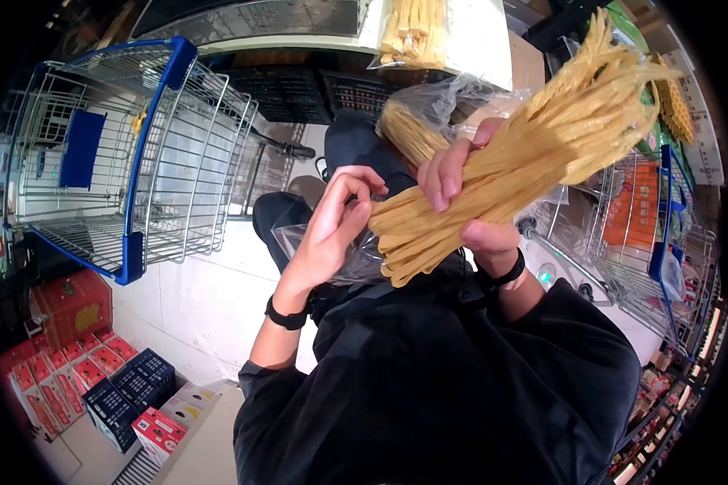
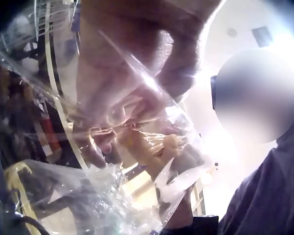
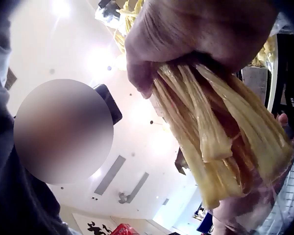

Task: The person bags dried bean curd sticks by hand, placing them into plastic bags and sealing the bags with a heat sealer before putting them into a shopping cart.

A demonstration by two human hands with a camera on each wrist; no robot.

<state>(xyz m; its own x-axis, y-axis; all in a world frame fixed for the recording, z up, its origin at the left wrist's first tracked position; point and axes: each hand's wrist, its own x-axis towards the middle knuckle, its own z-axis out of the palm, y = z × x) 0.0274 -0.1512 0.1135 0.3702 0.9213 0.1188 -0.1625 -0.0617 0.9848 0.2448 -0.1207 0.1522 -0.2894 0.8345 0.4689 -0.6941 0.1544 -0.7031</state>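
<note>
Yellow strips (image 1: 534,145), too overlapped to count, make one bundle slanting above the person's lap. Leftmost stands one wire cart (image 1: 133,162); next, the left hand (image 1: 332,226), fingers bent narrow, pinches one clear bag (image 1: 295,240) beside the strips' lower ends. Two other bundles lie in plastic: one on the counter (image 1: 481,44), one lower (image 1: 411,133). The right hand (image 1: 453,171) curls round the first bundle.

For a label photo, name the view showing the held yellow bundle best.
The head view, showing the yellow bundle nearly end to end. The right wrist view shows one end closely; the left wrist, a blurred part amid plastic.
</note>
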